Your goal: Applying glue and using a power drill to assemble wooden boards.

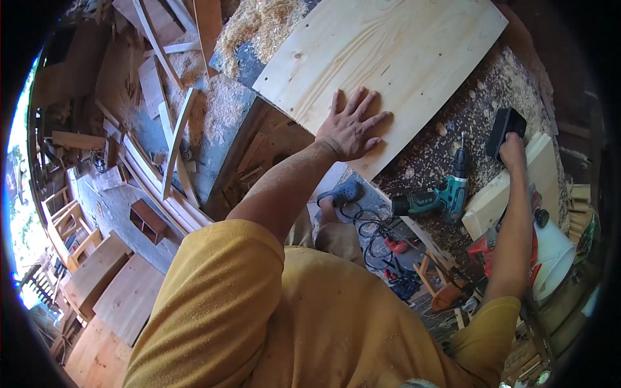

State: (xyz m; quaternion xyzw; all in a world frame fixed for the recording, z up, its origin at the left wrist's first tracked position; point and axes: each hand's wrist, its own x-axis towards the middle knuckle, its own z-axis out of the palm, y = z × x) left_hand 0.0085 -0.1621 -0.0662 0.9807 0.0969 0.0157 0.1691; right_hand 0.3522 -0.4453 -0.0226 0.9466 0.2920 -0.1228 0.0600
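1. The left hand (350,127) is lying flat, fingers spread, on the near part of a pale wooden board (381,61), pressing on it and gripping nothing.
2. The board is resting on a workbench (453,129) that is covered in wood shavings, with one long edge running out over the bench's near side.
3. The right hand (512,150) is reaching to a small black block (504,131) at the far right of the bench; its fingers appear to be closing on the block's lower end, but whether it is lifted or only touched cannot be told.
4. A green cordless drill (440,195) is lying untouched on the shavings between the two hands, its bit pointing toward the board.
5. A thick pale plank (508,187) is lying just below the right hand, beside the drill.
6. Judging from the layout, the work is at an early stage: the board is being steadied, a few small dark marks are showing on its face, and nothing is yet being driven or fastened.
7. Hard to make out: what the black block is; whether the marks are holes or knots. The board's far end is being cut off by the upper edge, and the white bucket (553,255) and red tool (490,249) are lying partly behind the right forearm.
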